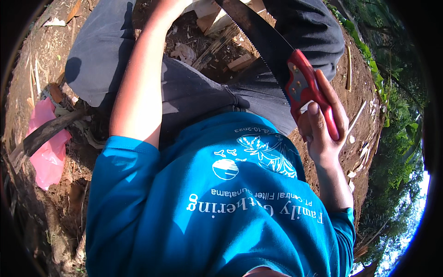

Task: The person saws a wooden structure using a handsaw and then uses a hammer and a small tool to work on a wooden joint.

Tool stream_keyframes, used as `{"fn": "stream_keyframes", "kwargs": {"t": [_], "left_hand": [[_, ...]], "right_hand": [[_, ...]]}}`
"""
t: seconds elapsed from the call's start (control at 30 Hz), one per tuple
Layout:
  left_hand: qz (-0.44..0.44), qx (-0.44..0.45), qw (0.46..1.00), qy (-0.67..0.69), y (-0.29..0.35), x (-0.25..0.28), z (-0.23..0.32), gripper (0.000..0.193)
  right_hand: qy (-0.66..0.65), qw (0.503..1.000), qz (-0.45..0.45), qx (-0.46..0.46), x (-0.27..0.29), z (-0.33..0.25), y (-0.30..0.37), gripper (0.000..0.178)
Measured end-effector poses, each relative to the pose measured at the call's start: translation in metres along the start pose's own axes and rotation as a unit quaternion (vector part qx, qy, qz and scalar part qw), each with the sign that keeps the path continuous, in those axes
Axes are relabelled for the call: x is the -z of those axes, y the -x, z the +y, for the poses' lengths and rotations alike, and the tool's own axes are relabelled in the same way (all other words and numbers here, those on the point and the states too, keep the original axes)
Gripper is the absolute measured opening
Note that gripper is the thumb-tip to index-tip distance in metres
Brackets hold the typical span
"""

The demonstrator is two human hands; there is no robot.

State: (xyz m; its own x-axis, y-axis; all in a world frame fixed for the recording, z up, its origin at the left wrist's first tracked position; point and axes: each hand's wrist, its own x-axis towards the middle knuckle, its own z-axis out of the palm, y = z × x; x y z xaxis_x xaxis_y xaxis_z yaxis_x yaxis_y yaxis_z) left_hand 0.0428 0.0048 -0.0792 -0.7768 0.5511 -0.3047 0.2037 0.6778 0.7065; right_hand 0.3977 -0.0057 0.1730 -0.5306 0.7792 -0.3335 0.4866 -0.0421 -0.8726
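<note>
My right hand [321, 124] is wrapped round the red handle of a hand saw [260, 34]. Its dark, toothed blade slants up and left, past my bent knee to the top edge of the picture. My left forearm [140, 78] stretches up to that same edge, where only the base of my left hand [172, 6] shows; its fingers are cut off from view. Close to this hand, under the blade's far end, lies a pale cut piece of wood [213, 21].
Wood chips and a small block [240, 62] lie on the soil between my legs. A pink plastic bag [46, 147] with a dark stick [48, 134] across it is at the left. Green plants [397, 101] grow along the right side.
</note>
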Motion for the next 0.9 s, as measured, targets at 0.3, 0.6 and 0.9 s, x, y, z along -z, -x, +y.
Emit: {"fn": "stream_keyframes", "kwargs": {"t": [0.3, 0.6, 0.9], "left_hand": [[0.039, -0.011, 0.999, -0.024, -0.005, 0.001, -0.007, 0.065], [0.005, -0.005, 1.000, -0.028, -0.009, 0.003, 0.008, 0.072], [-0.129, 0.010, 0.980, 0.151, -0.022, -0.012, -0.006, 0.073]], "right_hand": [[-0.113, 0.972, 0.032, 0.206, -0.146, 0.034, -0.207, 0.036], [-0.092, 0.985, 0.062, 0.129, -0.096, 0.047, -0.113, 0.042], [0.074, 0.997, -0.004, 0.020, 0.014, -0.014, 0.033, 0.054]]}}
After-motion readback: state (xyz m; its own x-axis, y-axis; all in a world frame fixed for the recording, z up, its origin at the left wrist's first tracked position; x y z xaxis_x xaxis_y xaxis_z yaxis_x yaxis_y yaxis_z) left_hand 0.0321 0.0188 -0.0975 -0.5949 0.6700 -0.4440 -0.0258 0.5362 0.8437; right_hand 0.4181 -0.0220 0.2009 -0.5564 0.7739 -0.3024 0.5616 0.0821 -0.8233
